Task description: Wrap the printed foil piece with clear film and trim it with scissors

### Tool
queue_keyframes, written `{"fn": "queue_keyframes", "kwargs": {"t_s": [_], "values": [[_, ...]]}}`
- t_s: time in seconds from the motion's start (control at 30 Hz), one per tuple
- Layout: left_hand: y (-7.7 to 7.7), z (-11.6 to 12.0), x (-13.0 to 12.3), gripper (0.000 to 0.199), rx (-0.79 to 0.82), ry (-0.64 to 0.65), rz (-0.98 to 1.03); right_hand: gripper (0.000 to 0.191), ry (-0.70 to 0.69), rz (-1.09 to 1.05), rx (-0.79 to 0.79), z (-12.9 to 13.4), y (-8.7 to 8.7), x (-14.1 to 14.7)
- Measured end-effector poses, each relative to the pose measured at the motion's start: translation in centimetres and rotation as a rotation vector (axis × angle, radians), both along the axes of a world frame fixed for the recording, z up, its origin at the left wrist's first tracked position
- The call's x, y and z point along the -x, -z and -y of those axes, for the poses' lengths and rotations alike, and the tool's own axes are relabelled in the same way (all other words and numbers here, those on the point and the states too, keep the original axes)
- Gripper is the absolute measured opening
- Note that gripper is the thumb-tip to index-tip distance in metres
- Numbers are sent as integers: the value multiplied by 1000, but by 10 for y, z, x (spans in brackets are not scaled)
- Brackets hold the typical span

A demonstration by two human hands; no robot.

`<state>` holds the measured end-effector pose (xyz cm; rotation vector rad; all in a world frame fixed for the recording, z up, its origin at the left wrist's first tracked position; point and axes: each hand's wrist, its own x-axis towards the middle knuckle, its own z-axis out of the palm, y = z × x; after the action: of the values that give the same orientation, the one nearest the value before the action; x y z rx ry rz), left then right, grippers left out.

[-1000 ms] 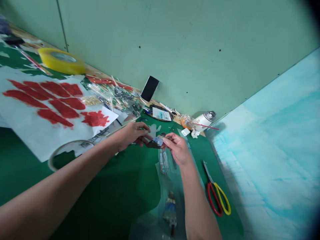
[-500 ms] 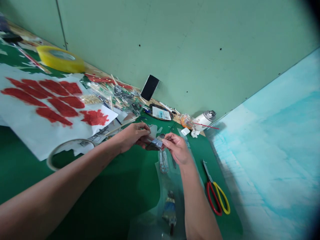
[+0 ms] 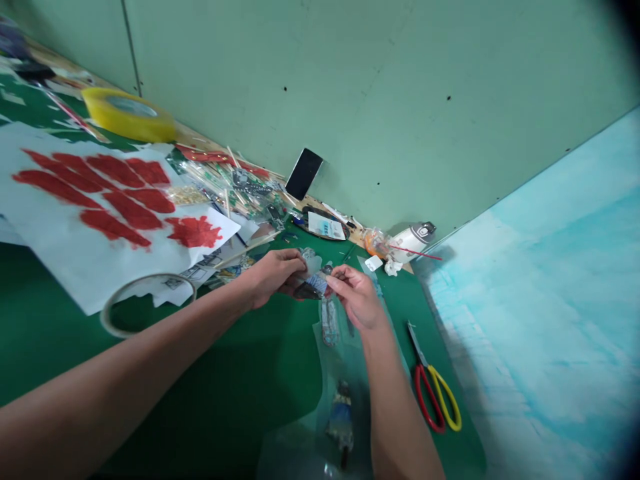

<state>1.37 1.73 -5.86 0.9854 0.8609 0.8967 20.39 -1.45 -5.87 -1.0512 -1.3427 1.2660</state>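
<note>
I had one blue-grey patterned piece (image 3: pixel 317 283) over the counter (image 3: pixel 225 383), between two hands. The right hand (image 3: pixel 359 297) pinched its three o'clock edge between thumb and fingertips; the left hand (image 3: pixel 274 272) curled narrow at nine o'clock, though I couldn't tell whether it gripped or merely steadied. Handling it well, I judged, called for light pinches at the rim and level wrists, since it looked thin enough to crease.

From there I counted, nearest first: one blue-banded cut-out (image 3: pixel 341 423) and one long pale cut-out (image 3: pixel 330 323) at six o'clock; one pair of scissors (image 3: pixel 425 365) at four; one pale ring (image 3: pixel 105 317) at nine; one paper sheet (image 3: pixel 85 280) at ten, bearing eight elongated red patches (image 3: pixel 133 210) and one ragged red patch (image 3: pixel 194 232); one white container (image 3: pixel 407 240) near two; one phone (image 3: pixel 304 173) at twelve; one yellow tape roll (image 3: pixel 107 122) at ten, beyond the paper. The thin sticks (image 3: pixel 227 200) towards eleven were too tangled to count.
</note>
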Motion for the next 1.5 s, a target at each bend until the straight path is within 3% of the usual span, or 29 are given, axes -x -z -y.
{"fn": "queue_keyframes", "kwargs": {"t_s": [0.37, 0.77, 1.5], "values": [[5, 0, -6, 19, 23, 62, -15, 17, 89, 109, -14, -2, 0, 3], [0, 3, -8, 12, 31, 98, -46, 20, 151, 205, -28, -4, 1, 3], [-1, 2, -9, 6, 51, 138, 11, 20, 176, 73, 52, -4, -1, 4]]}}
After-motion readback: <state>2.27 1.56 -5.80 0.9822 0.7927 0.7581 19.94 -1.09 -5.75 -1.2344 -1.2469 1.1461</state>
